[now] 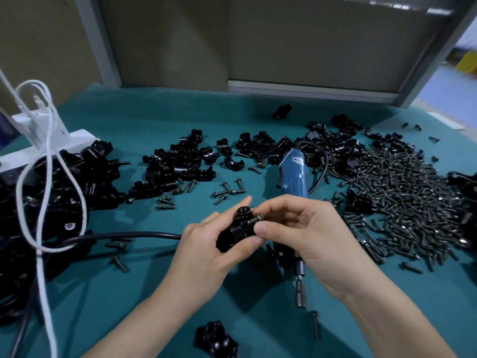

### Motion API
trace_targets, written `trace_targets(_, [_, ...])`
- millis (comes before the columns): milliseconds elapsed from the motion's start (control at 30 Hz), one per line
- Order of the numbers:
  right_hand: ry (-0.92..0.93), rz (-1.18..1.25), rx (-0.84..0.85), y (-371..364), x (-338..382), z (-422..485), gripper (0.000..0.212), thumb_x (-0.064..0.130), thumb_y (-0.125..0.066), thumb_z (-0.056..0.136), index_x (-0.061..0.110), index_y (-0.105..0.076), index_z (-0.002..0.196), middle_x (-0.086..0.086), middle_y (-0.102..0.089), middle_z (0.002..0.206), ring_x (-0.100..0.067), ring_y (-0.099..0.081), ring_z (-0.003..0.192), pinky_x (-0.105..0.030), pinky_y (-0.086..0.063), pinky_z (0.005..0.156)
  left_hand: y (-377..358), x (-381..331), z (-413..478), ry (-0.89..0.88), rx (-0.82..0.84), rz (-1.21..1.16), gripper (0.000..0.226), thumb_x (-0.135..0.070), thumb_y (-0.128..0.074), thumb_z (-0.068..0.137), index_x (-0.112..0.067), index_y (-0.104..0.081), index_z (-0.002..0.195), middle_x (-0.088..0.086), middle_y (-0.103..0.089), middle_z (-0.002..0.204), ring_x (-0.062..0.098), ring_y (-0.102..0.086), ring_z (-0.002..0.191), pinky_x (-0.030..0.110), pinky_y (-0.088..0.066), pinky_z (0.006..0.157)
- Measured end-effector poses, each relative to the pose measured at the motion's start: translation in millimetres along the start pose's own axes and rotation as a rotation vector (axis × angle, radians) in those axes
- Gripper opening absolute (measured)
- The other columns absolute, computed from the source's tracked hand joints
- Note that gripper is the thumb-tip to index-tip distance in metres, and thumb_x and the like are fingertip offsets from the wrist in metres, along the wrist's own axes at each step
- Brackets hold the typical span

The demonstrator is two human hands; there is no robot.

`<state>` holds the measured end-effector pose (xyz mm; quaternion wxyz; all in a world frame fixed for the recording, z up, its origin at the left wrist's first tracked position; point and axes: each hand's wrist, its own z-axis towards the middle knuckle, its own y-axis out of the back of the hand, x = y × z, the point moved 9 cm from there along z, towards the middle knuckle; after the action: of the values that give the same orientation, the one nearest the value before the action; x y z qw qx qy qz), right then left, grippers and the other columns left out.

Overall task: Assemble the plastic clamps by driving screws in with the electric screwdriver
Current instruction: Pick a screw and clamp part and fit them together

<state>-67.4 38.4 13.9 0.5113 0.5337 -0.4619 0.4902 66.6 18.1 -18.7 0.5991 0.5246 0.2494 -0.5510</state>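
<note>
My left hand (pixel 206 244) grips a black plastic clamp (pixel 238 228) above the middle of the teal table. My right hand (pixel 304 233) pinches a dark screw (pixel 256 217) whose shaft sits in the clamp's side hole. The blue electric screwdriver (pixel 294 174) lies on the table behind and under my right hand. Its metal bit (pixel 300 290) sticks out below my right wrist.
Heaps of black clamp halves (pixel 180 161) lie across the back and on the left (pixel 64 182). A big pile of screws (pixel 397 202) covers the right side. Loose screws (pixel 227 191) dot the centre. White cables (pixel 44 161) and a black cord (pixel 124 235) cross the left. One clamp (pixel 215 337) lies near the front edge.
</note>
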Motion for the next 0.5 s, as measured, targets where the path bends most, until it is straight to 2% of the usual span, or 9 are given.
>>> trace_targets(167, [-0.003, -0.057, 0.005, -0.3, 0.6, 0.7, 0.016, 0.002, -0.077, 0.072, 0.014, -0.075, 0.082, -0.006, -0.074, 0.083, -0.014, -0.067, 0.077, -0.023, -0.055, 0.078, -1.5, -3.4, -1.2, 0.008, 0.004, -0.106, 0.053, -0.037, -0.075, 0.073, -0.04, -0.058, 0.123, -0.018, -0.065, 0.069, -0.004, -0.052, 0.054, 0.005, -0.039, 0.058])
trace_targets(267, [0.005, -0.079, -0.004, 0.4, 1.8, 0.4, 0.014, 0.003, -0.078, 0.072, 0.013, -0.074, 0.082, -0.008, -0.074, 0.082, -0.018, -0.069, 0.077, -0.027, -0.055, 0.078, -2.8, -3.4, -2.8, 0.016, 0.029, -0.151, 0.057, -0.033, -0.074, 0.076, -0.048, -0.055, 0.128, -0.012, -0.062, 0.063, 0.001, -0.047, 0.049, 0.009, -0.039, 0.055])
trace_targets(333, [0.012, -0.105, -0.014, 1.4, 1.7, 0.1, 0.013, 0.004, -0.078, 0.072, 0.012, -0.074, 0.082, -0.01, -0.074, 0.082, -0.024, -0.07, 0.082, -0.032, -0.055, 0.08, -2.3, -3.6, -2.7, 0.017, 0.035, -0.154, 0.053, -0.033, -0.075, 0.075, -0.046, -0.058, 0.124, -0.011, -0.064, 0.065, 0.001, -0.048, 0.049, 0.01, -0.04, 0.055])
trace_targets(400, [0.006, -0.112, -0.011, 1.1, 0.2, -0.1, 0.013, 0.003, -0.079, 0.071, 0.009, -0.074, 0.081, -0.011, -0.074, 0.083, -0.026, -0.069, 0.085, -0.036, -0.056, 0.081, -2.4, -3.7, -2.1, 0.024, 0.045, -0.147, 0.043, -0.038, -0.077, 0.071, -0.041, -0.065, 0.113, -0.015, -0.069, 0.074, 0.0, -0.057, 0.057, 0.01, -0.044, 0.059])
trace_targets(500, [0.005, -0.092, 0.004, -0.4, -1.1, 0.5, 0.012, 0.001, -0.078, 0.071, 0.007, -0.074, 0.08, -0.007, -0.075, 0.085, -0.022, -0.07, 0.085, -0.035, -0.057, 0.084, -4.0, -3.6, -1.3, 0.029, 0.056, -0.164, 0.033, -0.044, -0.072, 0.069, -0.036, -0.068, 0.101, -0.017, -0.071, 0.083, -0.001, -0.063, 0.07, 0.009, -0.045, 0.065])
